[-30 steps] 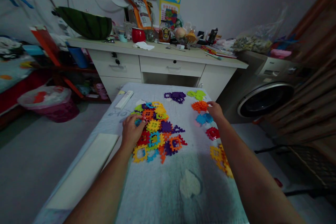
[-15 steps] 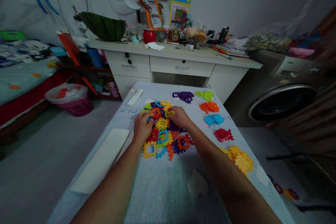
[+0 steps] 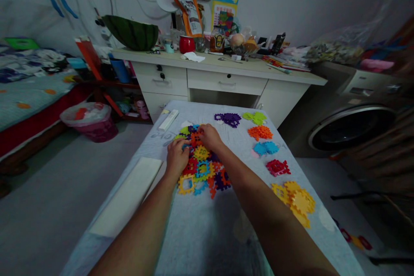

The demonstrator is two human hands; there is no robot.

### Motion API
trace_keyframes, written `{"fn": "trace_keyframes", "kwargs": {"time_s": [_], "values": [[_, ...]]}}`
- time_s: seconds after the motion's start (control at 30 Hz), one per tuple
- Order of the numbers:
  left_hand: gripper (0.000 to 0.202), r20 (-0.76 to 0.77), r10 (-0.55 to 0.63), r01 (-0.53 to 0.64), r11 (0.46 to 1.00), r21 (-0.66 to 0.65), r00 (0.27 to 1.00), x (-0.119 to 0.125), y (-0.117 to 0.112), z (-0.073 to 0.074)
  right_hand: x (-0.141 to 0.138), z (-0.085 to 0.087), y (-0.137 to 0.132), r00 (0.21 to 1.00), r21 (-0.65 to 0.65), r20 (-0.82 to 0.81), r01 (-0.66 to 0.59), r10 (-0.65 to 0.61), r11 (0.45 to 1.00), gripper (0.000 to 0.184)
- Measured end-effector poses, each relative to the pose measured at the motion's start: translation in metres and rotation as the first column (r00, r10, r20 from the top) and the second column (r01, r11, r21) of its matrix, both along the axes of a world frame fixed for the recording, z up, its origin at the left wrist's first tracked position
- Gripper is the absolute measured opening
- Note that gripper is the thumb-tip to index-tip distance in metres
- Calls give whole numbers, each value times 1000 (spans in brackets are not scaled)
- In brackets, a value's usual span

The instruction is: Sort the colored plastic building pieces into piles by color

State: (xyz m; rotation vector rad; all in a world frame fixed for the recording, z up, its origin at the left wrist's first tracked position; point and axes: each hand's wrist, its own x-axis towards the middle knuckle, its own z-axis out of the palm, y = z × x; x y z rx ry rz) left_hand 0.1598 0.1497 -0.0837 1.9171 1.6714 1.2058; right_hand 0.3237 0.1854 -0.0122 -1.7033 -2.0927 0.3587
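A mixed pile of toothed plastic building pieces (image 3: 202,152) in several colours lies on the cloth-covered table. My left hand (image 3: 177,156) rests at its left side, fingers curled around a small blue piece (image 3: 185,147) that shows at the fingertips. Over the top right of the pile is my right hand (image 3: 211,138), fingers bent and close together against an orange windowed piece (image 3: 196,139). What lies beneath those fingertips is hidden. Single-colour heaps line the right side: purple (image 3: 230,119), green (image 3: 255,117), orange (image 3: 259,132), blue (image 3: 265,148), red (image 3: 278,167) and yellow (image 3: 297,200).
Along the left table edge lie a long white board (image 3: 129,196) and a small white bar (image 3: 168,120). A cluttered desk (image 3: 223,67) stands behind the table. To the right is a washing machine (image 3: 343,108); a pink bin (image 3: 97,127) sits on the floor at left.
My right hand has moved left and slightly away from me across the pile, onto the orange piece. My left hand stays in about the same place. The view has shifted a little.
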Motion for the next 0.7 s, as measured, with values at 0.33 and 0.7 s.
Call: {"fn": "trace_keyframes", "kwargs": {"time_s": [0.33, 0.7], "values": [[20, -27, -7, 6, 1000, -17, 1000, 0, 0, 3, 160, 22, -17, 756, 20, -556, 427, -345, 904, 18], [24, -92, 9, -9, 1000, -8, 996, 1, 1, 0, 278, 7, -32, 553, -79, -437, 762, -710, 642, 10]]}}
